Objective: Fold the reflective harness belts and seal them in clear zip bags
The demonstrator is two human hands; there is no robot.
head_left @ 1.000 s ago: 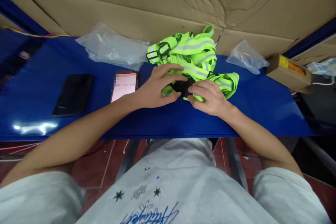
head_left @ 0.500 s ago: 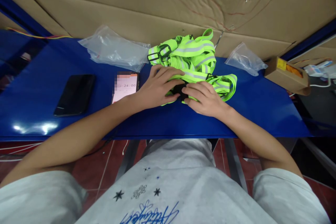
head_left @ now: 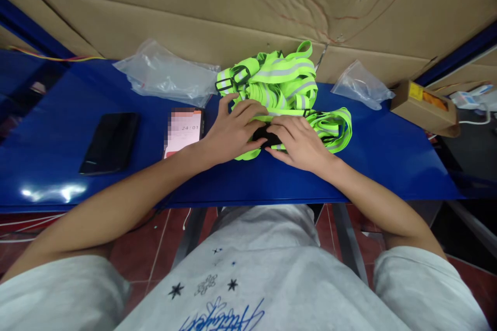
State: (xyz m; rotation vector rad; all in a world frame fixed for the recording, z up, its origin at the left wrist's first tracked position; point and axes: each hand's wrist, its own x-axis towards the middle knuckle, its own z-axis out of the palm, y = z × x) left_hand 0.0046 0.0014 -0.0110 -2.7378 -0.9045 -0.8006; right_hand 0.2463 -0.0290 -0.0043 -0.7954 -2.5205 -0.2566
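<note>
A heap of neon-green reflective straps (head_left: pixel 283 80) with grey stripes lies on the blue table (head_left: pixel 349 176). My left hand (head_left: pixel 229 132) and my right hand (head_left: pixel 301 142) meet at its near edge. Both press on a black buckle piece (head_left: pixel 264 137) and the green strap around it. My fingers cover most of the buckle. A loop of the same strap (head_left: pixel 334 126) spreads out to the right of my right hand.
Left of my hands lie a lit phone (head_left: pixel 183 129) and a dark phone (head_left: pixel 110 142). Clear plastic bags sit at the back left (head_left: pixel 166 75) and back right (head_left: pixel 361 85). A small cardboard box (head_left: pixel 423 106) stands far right. Cardboard sheets (head_left: pixel 248 5) line the back.
My two hands have drawn closer together over the black buckle, the right hand sliding left. The strap's near end has bunched under them.
</note>
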